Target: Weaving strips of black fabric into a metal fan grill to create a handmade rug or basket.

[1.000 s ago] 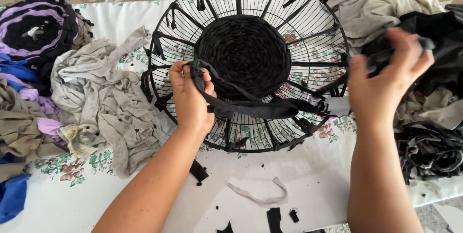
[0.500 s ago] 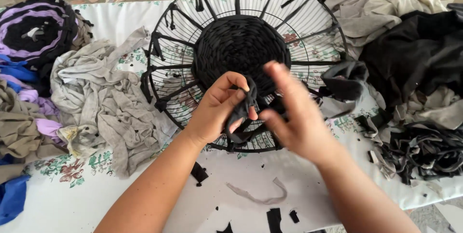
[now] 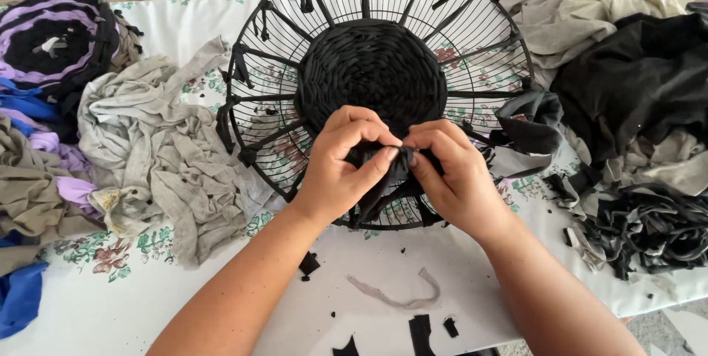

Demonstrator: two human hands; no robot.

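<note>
Weaving step: left hand (image 3: 341,172) and right hand (image 3: 456,175) both pinch black fabric strip (image 3: 383,179) at wire frame (image 3: 251,105) near rim — next likely needs threading between spokes.

Both bare forearms reach up from below, converging. The left hand (image 3: 341,168) and right hand (image 3: 456,172) meet fingertip to fingertip, fingers (image 3: 369,135) curled and pinched together, knuckles raised.

— What are you pinching there?

— You're holding a black fabric strip (image 3: 391,172) bunched at the near rim of the round black wire frame (image 3: 472,68).

— And the frame?

— It lies flat at mid-table, a dense black woven disc (image 3: 369,68) filling its centre, spokes bare around it.
</note>
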